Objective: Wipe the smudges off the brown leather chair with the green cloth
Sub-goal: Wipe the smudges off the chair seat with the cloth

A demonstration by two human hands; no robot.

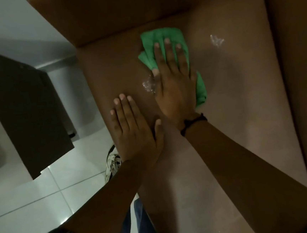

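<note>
right hand (174, 84) hiding green cloth (160, 39) middle

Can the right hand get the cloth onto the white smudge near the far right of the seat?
Probably yes. The right hand presses the green cloth flat, and only bare seat lies between it and that smudge.

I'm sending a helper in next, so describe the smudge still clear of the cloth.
On the brown leather chair seat, look right of the green cloth under the right hand. The far smudge sits alone, untouched; the other smudge borders the hand.
</note>
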